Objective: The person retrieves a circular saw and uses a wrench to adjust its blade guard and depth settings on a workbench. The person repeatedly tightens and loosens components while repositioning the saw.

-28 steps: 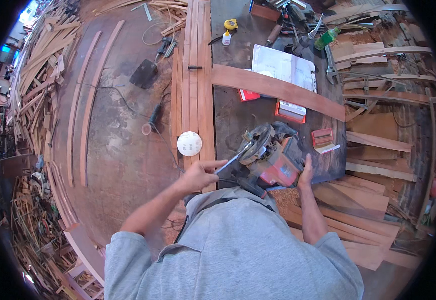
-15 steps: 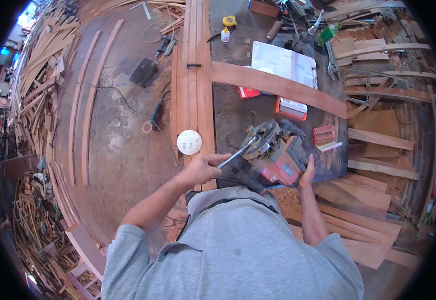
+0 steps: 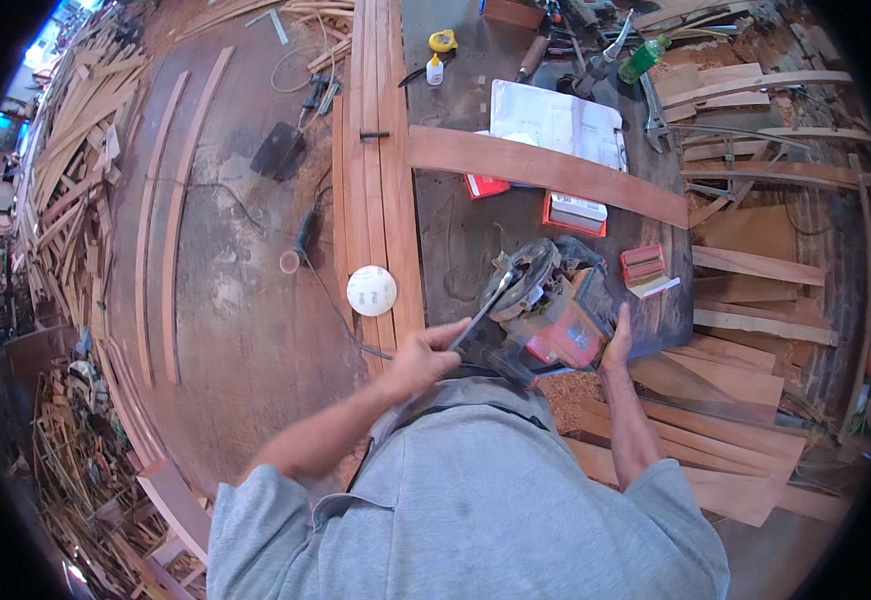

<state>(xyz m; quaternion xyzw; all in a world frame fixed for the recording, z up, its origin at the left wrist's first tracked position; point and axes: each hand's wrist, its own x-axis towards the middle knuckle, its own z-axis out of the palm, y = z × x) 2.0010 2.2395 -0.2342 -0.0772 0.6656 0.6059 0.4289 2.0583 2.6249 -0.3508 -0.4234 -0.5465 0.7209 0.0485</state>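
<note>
At the near edge of the dark table lies a red and black power tool (image 3: pixel 566 335) with a round metal base, which looks like a router on its side. My left hand (image 3: pixel 428 358) is closed around one end of a slim silver wrench (image 3: pixel 483 313). The wrench's far end meets the middle of the round base; the exact contact is too small to make out. My right hand (image 3: pixel 617 343) grips the right side of the router's body, its thumb up along the edge and most fingers hidden beneath.
Left of the router, a white sanding disc (image 3: pixel 372 290) lies on long wooden strips (image 3: pixel 386 220). A curved board (image 3: pixel 556 175) crosses the table beyond, over papers (image 3: pixel 556 115). An open red case (image 3: pixel 646 268) is to the right. A corded tool (image 3: pixel 301 240) lies further left.
My left hand has swung a little nearer to my body, and the wrench now points more steeply. The right hand keeps its grip on the router. The whole view has shifted slightly.
</note>
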